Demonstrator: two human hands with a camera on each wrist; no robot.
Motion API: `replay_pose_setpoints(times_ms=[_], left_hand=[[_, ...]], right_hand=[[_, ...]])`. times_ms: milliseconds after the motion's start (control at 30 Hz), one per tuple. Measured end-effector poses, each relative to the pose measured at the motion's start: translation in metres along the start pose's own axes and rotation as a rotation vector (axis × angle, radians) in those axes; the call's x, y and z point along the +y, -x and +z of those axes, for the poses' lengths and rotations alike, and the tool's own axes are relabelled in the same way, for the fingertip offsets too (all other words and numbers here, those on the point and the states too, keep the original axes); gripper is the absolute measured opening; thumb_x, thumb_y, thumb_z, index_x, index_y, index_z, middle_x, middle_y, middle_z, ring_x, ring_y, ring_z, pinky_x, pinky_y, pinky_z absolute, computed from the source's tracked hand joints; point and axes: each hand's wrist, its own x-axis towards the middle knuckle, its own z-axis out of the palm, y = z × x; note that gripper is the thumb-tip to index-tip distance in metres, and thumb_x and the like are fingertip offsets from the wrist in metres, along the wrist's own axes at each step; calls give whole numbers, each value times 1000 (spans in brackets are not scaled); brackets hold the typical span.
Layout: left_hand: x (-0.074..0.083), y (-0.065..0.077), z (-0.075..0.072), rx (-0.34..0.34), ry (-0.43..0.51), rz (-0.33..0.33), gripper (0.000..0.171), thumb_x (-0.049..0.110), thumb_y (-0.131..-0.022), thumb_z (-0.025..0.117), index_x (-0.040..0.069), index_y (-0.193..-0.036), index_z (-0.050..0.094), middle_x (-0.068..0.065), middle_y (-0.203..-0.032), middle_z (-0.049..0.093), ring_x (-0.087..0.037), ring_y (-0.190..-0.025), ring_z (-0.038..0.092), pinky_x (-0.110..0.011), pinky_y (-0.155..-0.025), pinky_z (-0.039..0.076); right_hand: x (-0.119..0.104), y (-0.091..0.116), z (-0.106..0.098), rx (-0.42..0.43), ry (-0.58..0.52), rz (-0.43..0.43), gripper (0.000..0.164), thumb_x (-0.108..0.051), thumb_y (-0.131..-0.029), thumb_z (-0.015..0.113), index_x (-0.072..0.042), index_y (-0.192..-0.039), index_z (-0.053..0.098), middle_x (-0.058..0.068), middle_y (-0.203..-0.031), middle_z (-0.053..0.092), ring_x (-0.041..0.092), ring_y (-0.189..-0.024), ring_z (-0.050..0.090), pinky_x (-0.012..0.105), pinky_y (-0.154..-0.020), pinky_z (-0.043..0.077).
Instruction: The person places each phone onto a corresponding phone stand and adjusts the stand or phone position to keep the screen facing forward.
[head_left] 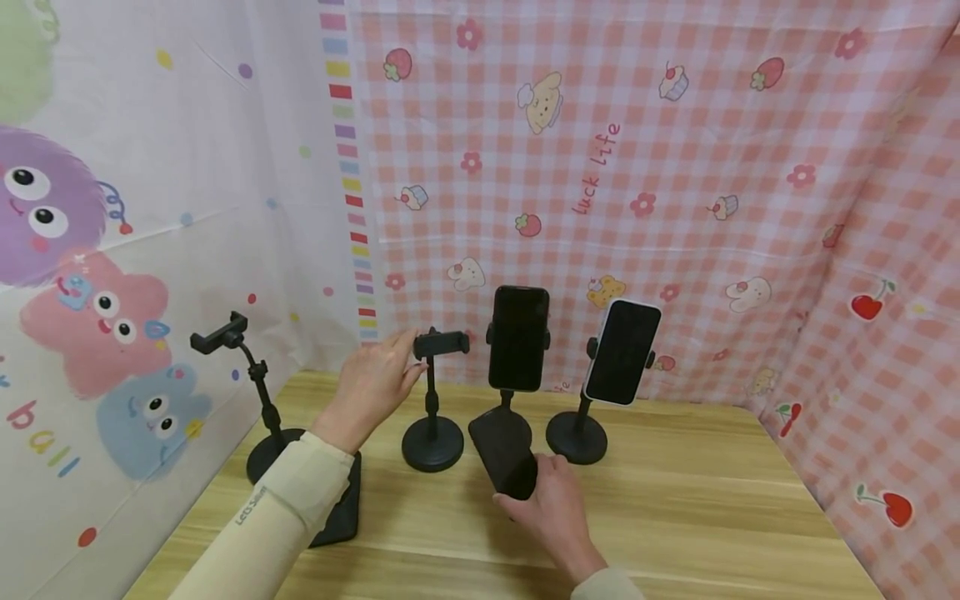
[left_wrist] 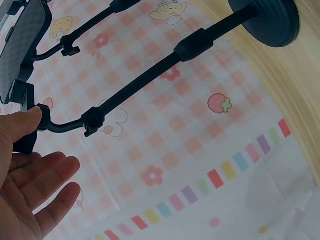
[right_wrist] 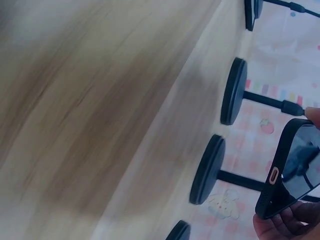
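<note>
My left hand (head_left: pixel 375 379) pinches the holder clamp (head_left: pixel 444 344) of a black phone stand (head_left: pixel 432 443), the second from the left. In the left wrist view the thumb (left_wrist: pixel 22 125) presses the back of that clamp while the other fingers spread below it. The clamp holds no phone. My right hand (head_left: pixel 555 508) grips a black smartphone (head_left: pixel 501 450) by its lower end, tilted in front of the third stand's base. The right wrist view shows the phone's end with its charging port (right_wrist: pixel 273 175) and its glossy screen, fingers around the edge.
Two stands at the right carry phones, one black (head_left: pixel 519 337) and one white-edged (head_left: pixel 624 352). Another stand (head_left: pixel 258 387) with a bare clamp is at the far left. A dark flat object (head_left: pixel 343 512) lies partly under my left sleeve. Patterned cloth (head_left: pixel 675 167) hangs behind the wooden table (head_left: pixel 697 500).
</note>
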Motion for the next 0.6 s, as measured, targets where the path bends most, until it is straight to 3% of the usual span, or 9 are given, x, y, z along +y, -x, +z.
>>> replay_pose_setpoints(times_ms=[400,600], left_hand=[[-5,-5,1,23,-1,76,47,23,-88,77,3,-129,62,-16,-105,72,-27,-64,67,-40,-55,53],[-8,-7,4,52,-36,125,42,19,-86,80,1,-120,64,-15,-98,73,-26,-67,69,-39,-55,54]], right_hand=[[-24,1,-5,27,-36,-26,87,-53,-68,86,5,-127,60,17,-114,57,27,-95,57,44,-84,52],[-31,-1,-8,19,-56,-1,88,-53,-68,86,3,-129,59,16,-116,56,26,-94,56,43,-82,52]])
